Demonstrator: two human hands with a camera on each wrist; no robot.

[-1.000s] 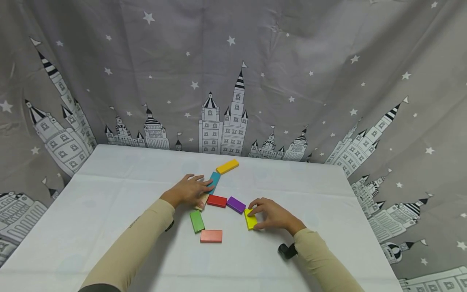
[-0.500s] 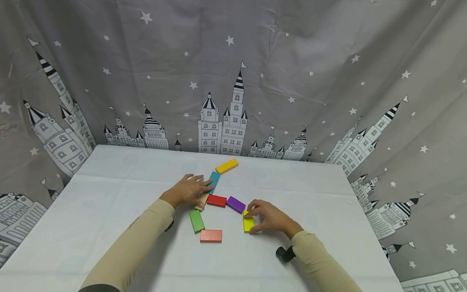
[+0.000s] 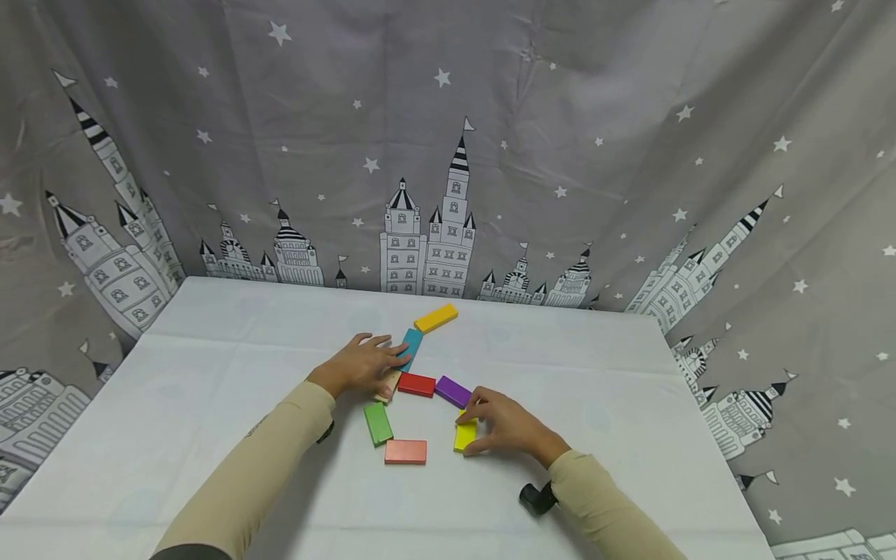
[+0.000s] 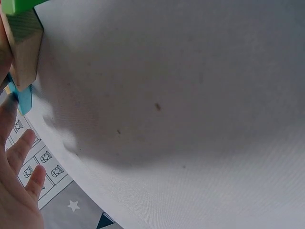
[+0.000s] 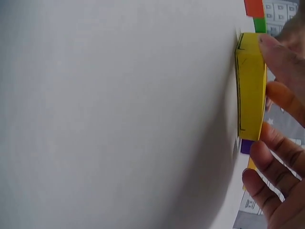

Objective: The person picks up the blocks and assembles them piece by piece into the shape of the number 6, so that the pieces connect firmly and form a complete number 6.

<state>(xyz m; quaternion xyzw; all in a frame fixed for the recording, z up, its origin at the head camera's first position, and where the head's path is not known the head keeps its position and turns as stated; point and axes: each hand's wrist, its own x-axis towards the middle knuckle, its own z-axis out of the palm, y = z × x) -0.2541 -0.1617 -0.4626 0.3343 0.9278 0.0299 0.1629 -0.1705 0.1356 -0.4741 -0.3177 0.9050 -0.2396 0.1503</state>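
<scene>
My right hand (image 3: 514,426) pinches a bright yellow wooden block (image 3: 463,440) by its ends, thumb at the near end and fingertips at the far one. Just beyond it lies a purple block (image 3: 453,391), followed leftward by a red block (image 3: 416,385). My left hand (image 3: 357,365) rests with fingers spread, its fingertips on a blue block (image 3: 411,346) and its thumb at a plain wood block (image 4: 25,50), which the hand partly covers in the head view. A green block (image 3: 378,424) and a pink block (image 3: 405,452) lie nearer me.
An orange-yellow block (image 3: 435,318) lies at the far end of the blue one. All blocks lie flat on a white-covered table (image 3: 210,373). Behind it hangs a grey curtain (image 3: 336,117) printed with castles and stars. A black wrist camera (image 3: 537,498) sits under the right sleeve.
My right hand has slid the yellow block left and toward me, from beside the purple block's right end to below it. The left hand and the other blocks have stayed put.
</scene>
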